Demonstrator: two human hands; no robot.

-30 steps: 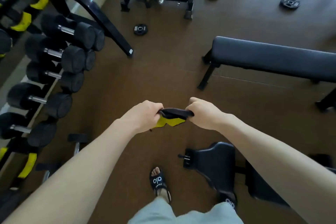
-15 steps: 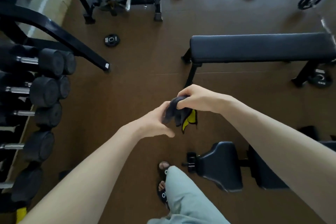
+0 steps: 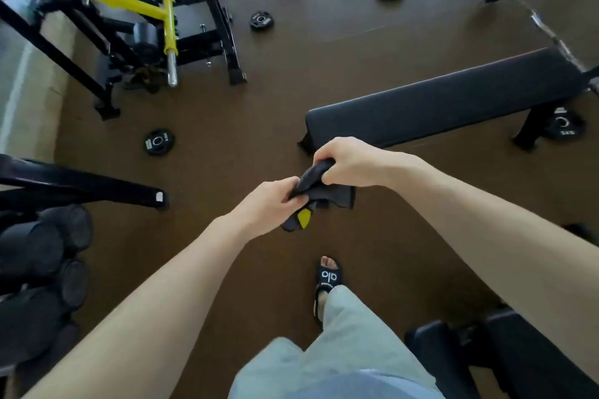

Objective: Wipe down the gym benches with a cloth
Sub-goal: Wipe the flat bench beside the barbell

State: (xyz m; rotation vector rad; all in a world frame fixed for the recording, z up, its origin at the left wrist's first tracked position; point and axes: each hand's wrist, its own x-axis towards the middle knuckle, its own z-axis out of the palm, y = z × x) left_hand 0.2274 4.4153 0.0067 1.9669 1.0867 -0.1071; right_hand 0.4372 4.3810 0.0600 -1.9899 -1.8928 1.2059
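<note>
The cloth [image 3: 319, 193], dark with a yellow patch, is bunched between both hands above the brown floor [image 3: 324, 68]. The right hand [image 3: 348, 162] curls round its upper end; the left hand [image 3: 269, 204] pinches its lower part. Just beyond the right hand stands a flat black bench [image 3: 447, 100].

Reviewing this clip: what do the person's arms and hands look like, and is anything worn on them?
Both forearms are bare up to the frame edge, with no sleeves in view. The left hand and right hand wear no gloves, and no rings, watch or wristbands are visible. Lower down, light grey trousers show, and a black slide sandal with white lettering on its strap.
</note>
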